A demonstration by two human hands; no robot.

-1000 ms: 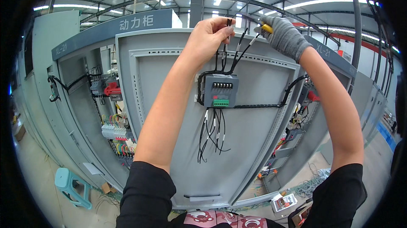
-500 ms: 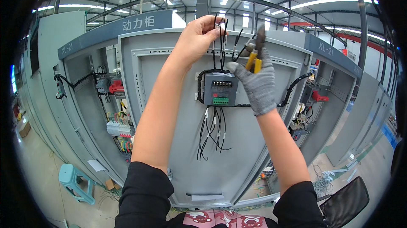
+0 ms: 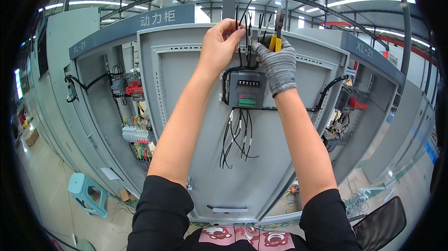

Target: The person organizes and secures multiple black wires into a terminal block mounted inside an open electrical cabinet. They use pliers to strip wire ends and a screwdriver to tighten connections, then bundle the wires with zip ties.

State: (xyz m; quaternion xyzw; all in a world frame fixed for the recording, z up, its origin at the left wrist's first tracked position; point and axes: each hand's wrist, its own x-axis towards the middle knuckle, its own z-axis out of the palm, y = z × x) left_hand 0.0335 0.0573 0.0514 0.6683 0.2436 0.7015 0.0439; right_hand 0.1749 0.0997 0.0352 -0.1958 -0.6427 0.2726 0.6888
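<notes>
My bare left hand (image 3: 218,48) is raised at the top of a grey cabinet door panel (image 3: 186,120), its thumb and fingers pinched on a thin black wire (image 3: 241,22). Beside it, my right hand (image 3: 279,69), in a grey knitted glove, grips pliers (image 3: 275,42) with yellow handles and the dark jaws pointing up. Several more black wires stand upright between the two hands. Below them is a dark grey meter (image 3: 247,85) with a black terminal row and a green connector. A loose bunch of black wires (image 3: 235,132) with white sleeves hangs beneath it.
Open cabinets flank the panel, with red-handled switches (image 3: 134,87) and breakers (image 3: 135,134) inside the left one. A blue-green stool (image 3: 86,188) stands on the floor at left. At lower right are a black mesh chair back (image 3: 382,223) and tangled wire (image 3: 357,204).
My right hand with the pliers has moved left, closer to my left hand and the upright wires. My left hand still pinches at the wires. The view has shifted slightly.
</notes>
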